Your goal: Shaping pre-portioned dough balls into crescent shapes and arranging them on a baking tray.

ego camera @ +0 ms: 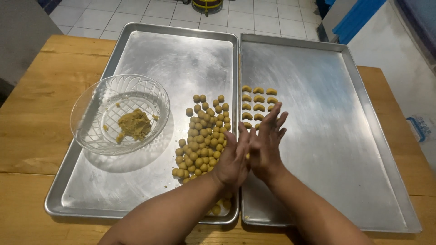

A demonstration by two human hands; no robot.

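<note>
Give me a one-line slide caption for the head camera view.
Left hand and right hand press palms together above two metal trays, beside dough balls and crescent pieces.

Two trays [181, 59] of dull silver metal fill the middle of the frame on a honey-brown wooden table [41, 113]. The glass bowl [91, 109] at left is clear with a cut fan pattern, holding tan dough [134, 124]. Dough balls [204, 136] are mustard-yellow, as are the crescents [259, 102]. The upper frame shows white floor tiles [254, 18] and something blue [356, 18] at upper right.
</note>
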